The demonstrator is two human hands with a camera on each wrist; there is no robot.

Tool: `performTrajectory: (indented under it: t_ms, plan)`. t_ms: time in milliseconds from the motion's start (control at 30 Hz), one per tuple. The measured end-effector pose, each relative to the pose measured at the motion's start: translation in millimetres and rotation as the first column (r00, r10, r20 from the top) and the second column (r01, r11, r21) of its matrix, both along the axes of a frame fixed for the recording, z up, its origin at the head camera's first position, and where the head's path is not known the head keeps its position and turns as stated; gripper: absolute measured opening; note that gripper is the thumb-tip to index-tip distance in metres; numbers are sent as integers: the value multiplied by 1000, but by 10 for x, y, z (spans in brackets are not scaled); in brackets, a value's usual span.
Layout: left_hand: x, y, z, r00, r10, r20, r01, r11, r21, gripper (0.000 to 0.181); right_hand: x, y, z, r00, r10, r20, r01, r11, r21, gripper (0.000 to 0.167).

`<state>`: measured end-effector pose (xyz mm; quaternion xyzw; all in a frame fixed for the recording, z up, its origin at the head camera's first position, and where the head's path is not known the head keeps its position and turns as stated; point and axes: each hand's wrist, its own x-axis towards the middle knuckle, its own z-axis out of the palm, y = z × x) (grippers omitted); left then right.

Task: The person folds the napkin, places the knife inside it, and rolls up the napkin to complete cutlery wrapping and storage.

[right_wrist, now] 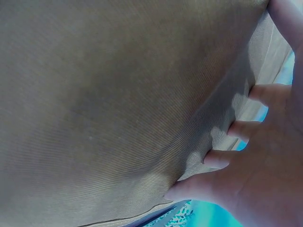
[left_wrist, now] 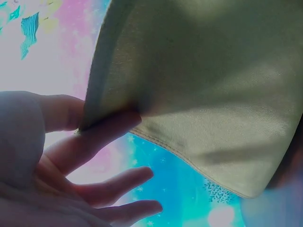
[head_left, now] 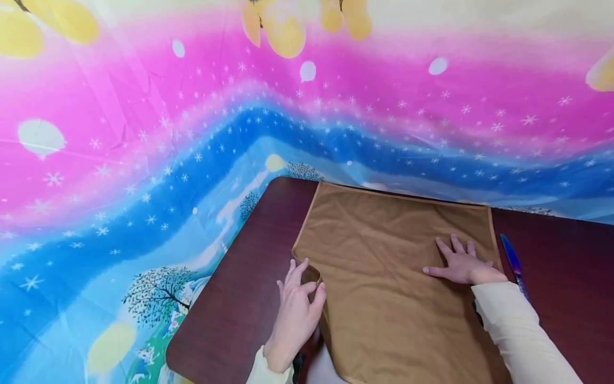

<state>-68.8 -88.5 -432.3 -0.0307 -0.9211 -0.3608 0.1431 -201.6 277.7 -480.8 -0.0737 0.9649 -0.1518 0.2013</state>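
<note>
A brown cloth point(head_left: 384, 245) with a stitched border lies over the dark table, and its front part hangs down toward the person. At its left edge my left hand point(head_left: 296, 314) pinches the border between thumb and index finger, lifting it into a small fold. In the left wrist view, that pinched cloth point(left_wrist: 199, 85) rises above the hand point(left_wrist: 42, 156), whose other fingers are stretched out. My right hand point(head_left: 462, 264) rests on the cloth near its right edge, with fingers spread. The right wrist view shows those fingertips point(right_wrist: 220, 158) touching the ribbed fabric point(right_wrist: 118, 118).
A knife point(head_left: 514, 264) with a shiny blue-purple blade lies on the dark wooden table point(head_left: 230, 282), just right of the cloth; the right sleeve point(head_left: 513, 320) hides part of it. Behind the table hangs a pink and blue snowflake-patterned sheet point(head_left: 201, 106).
</note>
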Motion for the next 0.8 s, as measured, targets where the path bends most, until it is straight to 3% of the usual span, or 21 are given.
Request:
performTrajectory:
  t_ms: [400, 633, 800]
  plan:
    - [-74, 99, 49, 995, -21, -98, 10, 994, -111, 17, 7, 12, 37, 1000, -2, -9, 2, 1000, 2, 107]
    - [-123, 160, 108, 975, -39, -220, -16, 970, -242, 17, 30, -11, 38, 1000, -4, -22, 4, 1000, -8, 104]
    - [-156, 201, 150, 967, -56, -249, -22, 954, -299, 20, 34, -23, 24, 1000, -5, -30, 5, 1000, -4, 103]
